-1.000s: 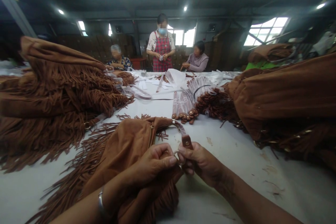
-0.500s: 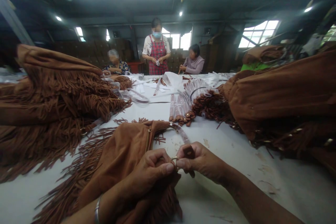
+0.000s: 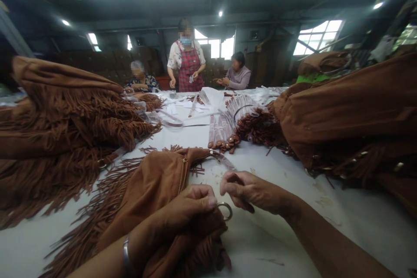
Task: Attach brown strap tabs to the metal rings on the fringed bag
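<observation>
Since the earlier frame the right hand (image 3: 249,191) has drawn a little away from the metal ring (image 3: 225,211), its grip now curled shut on the brown strap tab (image 3: 235,178) so the strap end stays ready beside the ring. The left hand (image 3: 187,208) pins the fringed suede bag (image 3: 153,186) to the table (image 3: 342,230), its thumb and fingers pressing the ring at the bag's near corner. The bag is tan-brown and soft, with long fringe spilling left of that grip.
</observation>
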